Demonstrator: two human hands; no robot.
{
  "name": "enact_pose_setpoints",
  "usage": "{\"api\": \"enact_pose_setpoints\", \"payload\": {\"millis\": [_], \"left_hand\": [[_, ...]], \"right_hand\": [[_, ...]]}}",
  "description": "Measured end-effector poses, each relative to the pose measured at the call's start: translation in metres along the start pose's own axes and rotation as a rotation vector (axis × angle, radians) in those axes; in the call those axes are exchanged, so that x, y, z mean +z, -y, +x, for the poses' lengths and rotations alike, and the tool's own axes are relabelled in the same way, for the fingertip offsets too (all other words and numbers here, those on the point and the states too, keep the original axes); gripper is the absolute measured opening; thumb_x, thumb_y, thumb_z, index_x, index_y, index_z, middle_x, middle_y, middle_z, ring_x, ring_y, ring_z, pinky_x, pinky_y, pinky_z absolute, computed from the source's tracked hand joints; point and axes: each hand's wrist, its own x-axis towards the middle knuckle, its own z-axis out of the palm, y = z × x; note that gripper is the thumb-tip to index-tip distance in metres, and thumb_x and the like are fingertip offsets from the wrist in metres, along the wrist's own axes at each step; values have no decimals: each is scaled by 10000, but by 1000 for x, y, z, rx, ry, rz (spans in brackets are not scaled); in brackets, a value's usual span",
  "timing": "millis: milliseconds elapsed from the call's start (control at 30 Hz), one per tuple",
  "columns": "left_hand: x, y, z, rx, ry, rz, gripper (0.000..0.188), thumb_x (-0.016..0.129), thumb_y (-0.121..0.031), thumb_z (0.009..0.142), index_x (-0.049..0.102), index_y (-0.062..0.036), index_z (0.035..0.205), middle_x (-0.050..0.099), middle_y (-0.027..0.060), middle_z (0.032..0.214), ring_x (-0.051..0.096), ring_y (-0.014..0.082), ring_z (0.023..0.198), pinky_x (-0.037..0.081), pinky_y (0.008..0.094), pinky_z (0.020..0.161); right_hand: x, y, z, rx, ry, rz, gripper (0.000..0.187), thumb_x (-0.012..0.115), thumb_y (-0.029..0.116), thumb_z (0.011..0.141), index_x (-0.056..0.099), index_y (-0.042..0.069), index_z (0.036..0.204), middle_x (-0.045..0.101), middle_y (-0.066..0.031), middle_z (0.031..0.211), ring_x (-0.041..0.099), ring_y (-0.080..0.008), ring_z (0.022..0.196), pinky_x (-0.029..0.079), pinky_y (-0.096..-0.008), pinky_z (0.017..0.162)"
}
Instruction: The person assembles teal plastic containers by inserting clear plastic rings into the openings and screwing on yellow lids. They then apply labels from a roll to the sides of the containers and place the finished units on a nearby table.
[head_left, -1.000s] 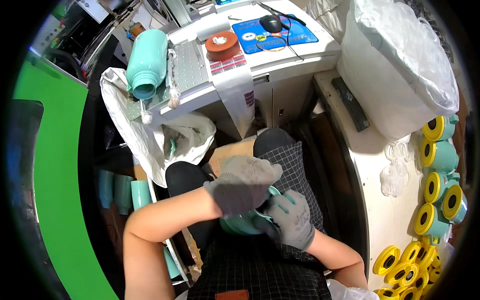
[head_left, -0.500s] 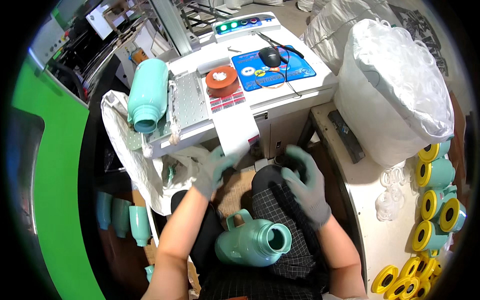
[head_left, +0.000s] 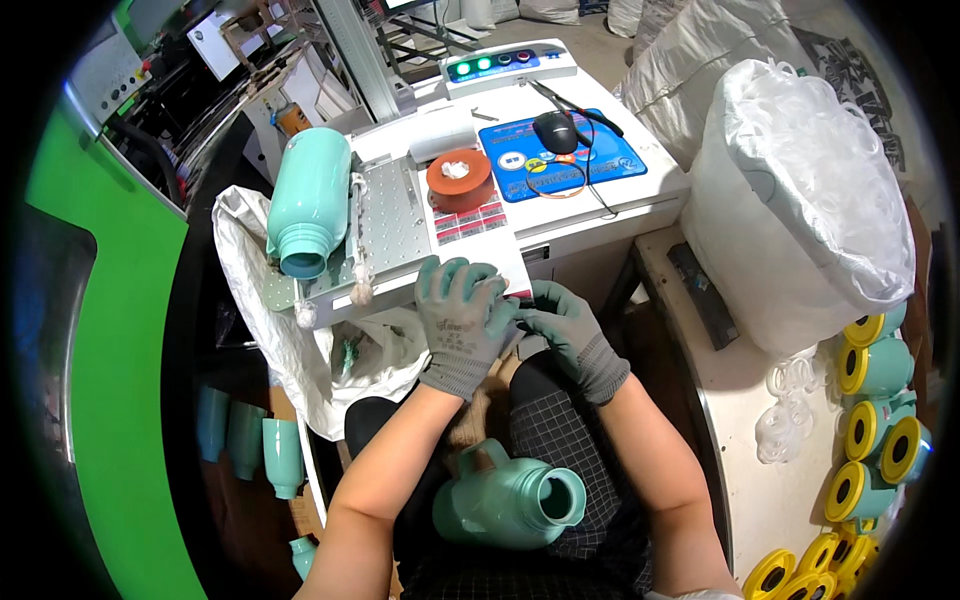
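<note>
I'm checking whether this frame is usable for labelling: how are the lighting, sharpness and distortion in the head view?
Head view: bright, even light, white sack near blown out; strong fisheye bending of the green panel and black vignette at the rim; left hand, right hand and the teal jug on the lap are sharp, without motion blur.

A worker's left hand (head_left: 462, 318) and right hand (head_left: 570, 335) are each covered by a grey-green knitted glove with a darker grey ribbed cuff ending at the wrist; small printed lettering marks the back of the left glove. Both forearms are bare. Dark checked trousers (head_left: 560, 440) with thin pale lines cover the lap.
</note>
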Motion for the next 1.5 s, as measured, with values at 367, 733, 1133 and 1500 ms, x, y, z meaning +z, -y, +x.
{"api": "enact_pose_setpoints", "payload": {"millis": [367,733,1133,1500], "left_hand": [[0,-6,-11,3,-36,-69,176,812,-228,787,705,-133,888,672,26,1056,608,316,1080,403,536,1095],[-113,-104,-147,-384,156,-919,209,819,-76,844,718,-65,1027,761,110,906,757,272,855,608,393,797],[-164,-116,-153,-814,-313,-1134,197,807,-5,841,731,-26,1022,757,75,945,736,178,858,600,317,727],[-199,-49,-181,-1509,-59,-1200,100,778,-64,909,743,13,962,704,39,840,630,91,717,518,244,669]], "right_hand": [[2,6,-16,163,103,324,376,610,39,951,628,-75,1309,703,-74,1083,681,-143,946,554,-266,870],[-38,63,-229,743,51,-192,519,459,346,1124,459,9,1518,721,-137,1022,703,-174,727,570,-278,605],[45,14,-292,271,-133,-164,970,796,198,889,250,-35,1656,513,-159,1572,499,-231,1422,396,-363,1190],[69,-44,-289,179,-74,-429,1198,900,366,806,178,-87,1648,452,-226,1582,503,-288,1415,410,-405,1183]]}}
